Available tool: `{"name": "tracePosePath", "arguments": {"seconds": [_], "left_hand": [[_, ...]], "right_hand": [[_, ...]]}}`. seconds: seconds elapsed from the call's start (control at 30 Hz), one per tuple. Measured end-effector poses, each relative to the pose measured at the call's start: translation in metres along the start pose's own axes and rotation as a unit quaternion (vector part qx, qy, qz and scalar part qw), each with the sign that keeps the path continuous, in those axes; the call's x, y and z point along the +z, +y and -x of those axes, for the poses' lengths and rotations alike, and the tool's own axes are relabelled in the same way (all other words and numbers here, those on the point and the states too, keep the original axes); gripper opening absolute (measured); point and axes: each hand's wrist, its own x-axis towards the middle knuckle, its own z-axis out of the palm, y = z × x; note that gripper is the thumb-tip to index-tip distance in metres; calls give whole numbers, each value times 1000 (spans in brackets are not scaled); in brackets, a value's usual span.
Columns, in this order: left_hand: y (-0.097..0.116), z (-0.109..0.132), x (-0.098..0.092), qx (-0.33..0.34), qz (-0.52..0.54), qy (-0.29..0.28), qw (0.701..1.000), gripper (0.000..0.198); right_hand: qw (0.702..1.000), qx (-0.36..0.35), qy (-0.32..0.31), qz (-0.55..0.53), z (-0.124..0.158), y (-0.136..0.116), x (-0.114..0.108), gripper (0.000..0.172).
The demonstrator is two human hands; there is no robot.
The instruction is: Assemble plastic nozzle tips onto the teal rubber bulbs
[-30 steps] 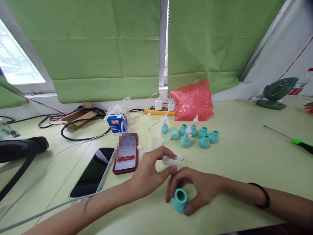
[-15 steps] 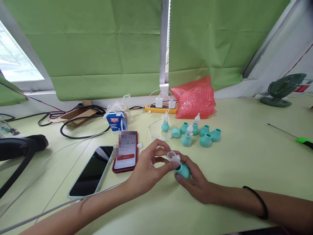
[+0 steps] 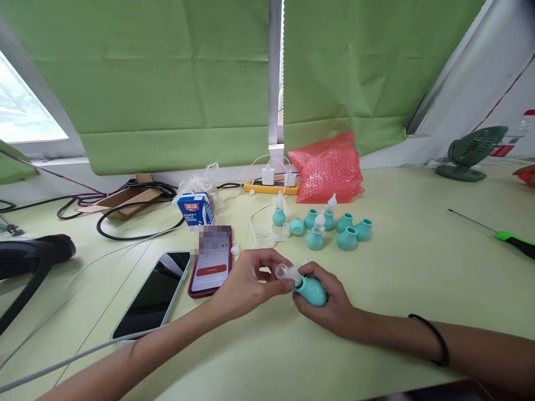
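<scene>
My right hand (image 3: 332,301) is wrapped round a teal squeeze bulb (image 3: 314,292), its neck turned toward the left. Between the thumb and fingers of my left hand (image 3: 261,281) is a clear plastic nozzle piece (image 3: 287,273), its wide open end facing left. The narrow end meets the bulb's neck; how deep it sits is hidden by my fingers. Beyond my hands stand several more teal bulbs (image 3: 346,238). Some carry clear pointed tips, such as the tip (image 3: 320,221). One bulb (image 3: 297,226) lies on its side. Small clear parts (image 3: 272,240) lie beside them.
To the left lie a red-cased phone (image 3: 211,284) and a dark-screened phone (image 3: 152,292), with a white cable across the table. Behind are a milk carton (image 3: 196,209), a power strip (image 3: 251,186) and red bubble wrap (image 3: 330,172). A screwdriver (image 3: 501,236) and fan (image 3: 472,150) are right.
The bulb and nozzle have tipped over toward the left and now lie nearly in line. My left hand has shifted slightly left. A person's hand now shows at the far right edge.
</scene>
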Motion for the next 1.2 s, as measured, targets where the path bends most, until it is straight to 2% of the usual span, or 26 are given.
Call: {"name": "tracePosePath", "arguments": {"seconds": [0.13, 0.27, 0.4, 0.6, 0.73, 0.93, 1.03, 1.13, 1.2], "left_hand": [[4, 1, -2, -18, -49, -33, 998, 10], [11, 1, -5, -7, -150, -44, 988, 11], [15, 2, -8, 5, -231, -52, 972, 13], [9, 3, -8, 35, -275, -71, 958, 12], [6, 4, -8, 65, -280, -98, 953, 13], [11, 8, -11, 110, -331, -117, 930, 16], [12, 8, -12, 124, -333, -135, 925, 16], [11, 8, -13, 142, -329, -155, 921, 14], [11, 7, -14, 153, -334, -161, 916, 13]], "right_hand": [[1000, 2, 0, -7, -1, 2, 0, 21], [999, 32, -7, -15, -4, 3, -1, 17], [999, 8, -10, 32, -6, 6, -2, 17], [992, -53, -19, 115, -5, 11, -3, 20], [994, -51, -54, 79, -5, 9, -4, 19], [998, 8, -68, 12, -2, 5, -3, 9], [990, 68, -108, -55, -2, 2, -4, 9], [963, 151, -169, -143, -4, -1, -6, 15], [930, 223, -215, -199, -5, -2, -8, 22]]}}
